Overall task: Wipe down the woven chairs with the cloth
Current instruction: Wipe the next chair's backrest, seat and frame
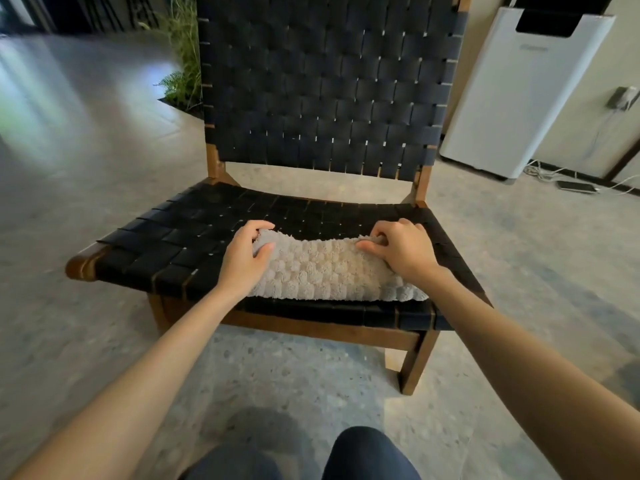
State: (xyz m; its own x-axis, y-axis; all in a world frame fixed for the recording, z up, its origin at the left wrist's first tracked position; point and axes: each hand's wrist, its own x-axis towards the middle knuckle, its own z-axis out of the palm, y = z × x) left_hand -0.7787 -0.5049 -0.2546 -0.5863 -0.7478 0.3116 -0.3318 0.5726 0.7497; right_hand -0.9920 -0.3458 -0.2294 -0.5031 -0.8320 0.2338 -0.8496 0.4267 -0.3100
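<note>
A single woven chair (322,84) is seen from the front, standing on a speckled floor (104,188). Its seat (166,244) and backrest are formed of interlaced black straps, which are carried on a brown wooden frame (412,362).

The cloth (322,268), pale beige with a tufted pile, is laid flat on the front half of the seat. Its near edge is located just behind the front rail, and its far edge is raised slightly off the straps.

The left hand (242,254) is placed on the left end of the cloth. Its fingers (258,227) are curled over the far left corner, and the corner is pinched against the thumb. The right hand (401,251) is placed on the right end in the same manner. Its fingers (384,227) are curled round the far right corner, which is bunched beneath them. Both forearms are extended from the lower corners of the view.

A white upright appliance (512,98) is positioned against the wall to the right of the backrest. A phone (576,186) is laid on the floor beside it, with white cables (540,168) close by. A green plant (183,64) is located behind the left side of the backrest. A knee (363,452) in dark fabric is visible at the bottom edge.
</note>
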